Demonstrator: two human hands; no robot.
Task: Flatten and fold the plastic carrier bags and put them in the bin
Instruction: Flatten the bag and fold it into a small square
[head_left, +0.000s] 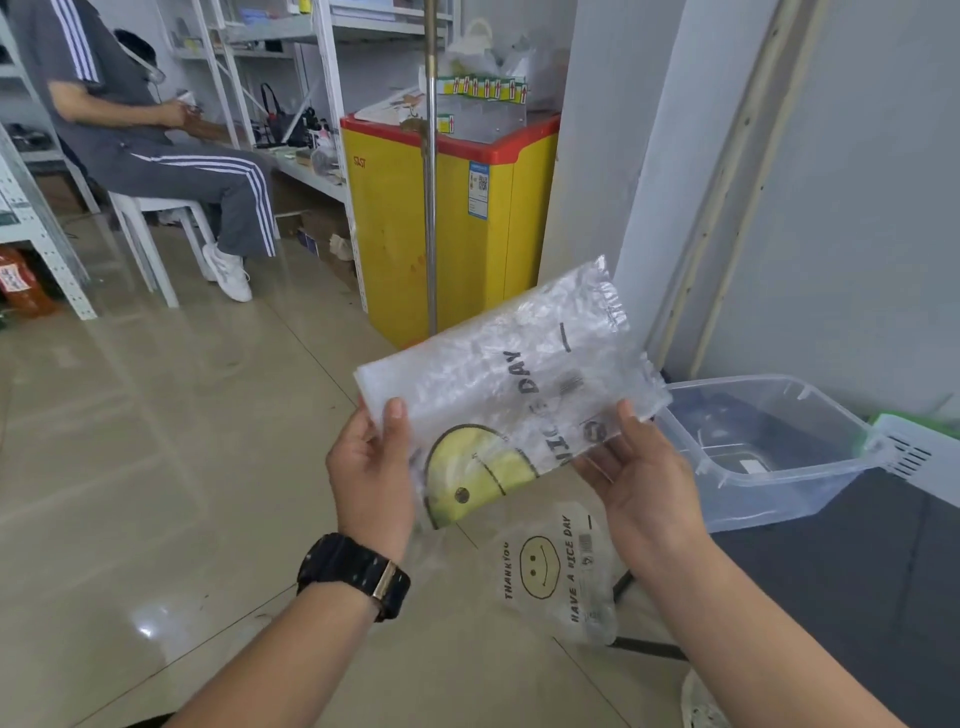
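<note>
Pinching the bag at both ends, the left hand and right hand hold it flat for the bin.

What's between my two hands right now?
The folded carrier bag spans the gap; the left hand pinches its left end, the right hand its right end. Seen in the head view.

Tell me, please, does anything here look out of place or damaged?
The left hand and right hand hold a folded bag; nothing looks spilled or damaged. Only a second smiley bag lies loose and unfolded below them, outside the clear bin.
</note>
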